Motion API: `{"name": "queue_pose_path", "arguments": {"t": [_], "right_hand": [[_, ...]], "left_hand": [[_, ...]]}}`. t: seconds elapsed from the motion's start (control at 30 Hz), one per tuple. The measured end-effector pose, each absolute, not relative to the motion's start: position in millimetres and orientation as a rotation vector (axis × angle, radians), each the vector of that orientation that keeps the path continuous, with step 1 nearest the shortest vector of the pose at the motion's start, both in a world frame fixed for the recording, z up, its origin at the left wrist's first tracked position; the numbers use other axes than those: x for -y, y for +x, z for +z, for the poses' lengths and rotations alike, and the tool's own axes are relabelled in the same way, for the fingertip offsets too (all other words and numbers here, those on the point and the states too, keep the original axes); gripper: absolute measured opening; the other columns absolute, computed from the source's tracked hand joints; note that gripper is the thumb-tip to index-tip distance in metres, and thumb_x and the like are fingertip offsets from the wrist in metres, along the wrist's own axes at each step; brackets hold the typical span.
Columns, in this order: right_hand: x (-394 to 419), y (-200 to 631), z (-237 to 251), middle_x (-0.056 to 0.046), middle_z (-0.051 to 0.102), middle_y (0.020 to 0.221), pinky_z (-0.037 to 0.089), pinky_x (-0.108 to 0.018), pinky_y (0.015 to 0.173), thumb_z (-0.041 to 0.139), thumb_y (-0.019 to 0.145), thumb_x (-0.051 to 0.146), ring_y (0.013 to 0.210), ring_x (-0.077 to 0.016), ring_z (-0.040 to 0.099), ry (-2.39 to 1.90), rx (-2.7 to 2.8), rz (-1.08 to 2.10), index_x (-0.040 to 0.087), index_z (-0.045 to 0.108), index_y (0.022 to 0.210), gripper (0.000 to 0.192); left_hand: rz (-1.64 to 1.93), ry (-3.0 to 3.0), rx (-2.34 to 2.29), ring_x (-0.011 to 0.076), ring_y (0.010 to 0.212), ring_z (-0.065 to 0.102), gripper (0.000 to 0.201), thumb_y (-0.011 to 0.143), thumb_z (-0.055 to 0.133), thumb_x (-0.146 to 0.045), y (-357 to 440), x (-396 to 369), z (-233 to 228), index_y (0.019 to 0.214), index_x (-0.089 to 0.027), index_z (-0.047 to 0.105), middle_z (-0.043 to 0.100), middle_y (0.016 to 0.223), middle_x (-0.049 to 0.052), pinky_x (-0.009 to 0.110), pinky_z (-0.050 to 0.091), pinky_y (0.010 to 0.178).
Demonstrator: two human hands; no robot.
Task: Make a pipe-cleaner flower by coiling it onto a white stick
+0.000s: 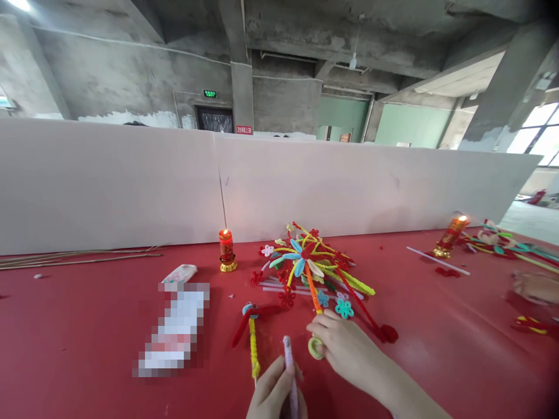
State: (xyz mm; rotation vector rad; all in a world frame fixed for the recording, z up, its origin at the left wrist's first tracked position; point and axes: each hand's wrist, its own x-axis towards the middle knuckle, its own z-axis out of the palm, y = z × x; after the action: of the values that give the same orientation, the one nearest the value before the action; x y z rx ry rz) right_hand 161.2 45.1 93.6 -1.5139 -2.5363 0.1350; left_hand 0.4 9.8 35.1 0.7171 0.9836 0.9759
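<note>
My left hand (274, 389) is closed around a stick wrapped in pale purple fuzzy wire (287, 352), its tip pointing up. To its right, the fingers of my right hand (338, 346) close on a small pale yellow-green coil (315, 348). Just beyond those fingers is the orange stem (312, 288) of a pipe-cleaner flower (302, 256) with blue, red and cream petals; whether they touch it I cannot tell. Left of my hands lies a yellow-wrapped stem (254, 348) with a blue and red top.
A lit red candle (226, 247) stands behind the yellow stem, and another lit candle (452, 235) leans at the right. Small pipe-cleaner flowers (345, 308) surround the pile. A white board (131, 186) borders the red table (78, 343). Thin sticks (87, 256) lie far left.
</note>
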Motion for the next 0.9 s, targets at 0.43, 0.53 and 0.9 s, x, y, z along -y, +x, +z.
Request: {"name": "queue_pose_path", "arguments": {"t": [0.43,0.53,0.9], "right_hand": [[-64.5,163.2,77.9,0.001,0.058,0.067,0.042,-0.022,0.056,0.056,0.072,0.011,0.058,-0.0119,0.055,-1.402,2.124,0.682,0.019,0.061,0.065,0.011],[-64.3,159.3,74.1,0.003,0.057,0.066,0.045,-0.022,0.053,0.049,0.082,0.025,0.051,-0.0101,0.055,-1.303,1.849,0.864,0.019,0.052,0.083,0.007],[-41.4,133.8,71.2,0.005,0.057,0.056,0.039,-0.019,0.047,0.062,0.073,0.034,0.045,-0.0079,0.050,-1.121,1.379,1.369,0.018,0.048,0.073,0.022]], "left_hand": [[0.904,0.796,-0.851,0.0035,0.030,0.034,0.048,0.055,0.067,-0.060,-2.2,-14.5,33.0,0.066,-0.014,0.056,0.055,0.041,-0.001,0.019,0.016,0.037],[0.894,0.773,-0.840,0.0039,0.029,0.034,0.050,0.053,0.066,-0.061,-1.0,-16.7,31.5,0.066,-0.014,0.055,0.053,0.039,-0.002,0.020,0.017,0.036],[0.782,0.880,-0.923,0.0044,0.029,0.033,0.059,0.051,0.059,-0.071,1.9,-16.9,27.0,0.071,-0.016,0.052,0.051,0.038,-0.003,0.021,0.014,0.035]]}}
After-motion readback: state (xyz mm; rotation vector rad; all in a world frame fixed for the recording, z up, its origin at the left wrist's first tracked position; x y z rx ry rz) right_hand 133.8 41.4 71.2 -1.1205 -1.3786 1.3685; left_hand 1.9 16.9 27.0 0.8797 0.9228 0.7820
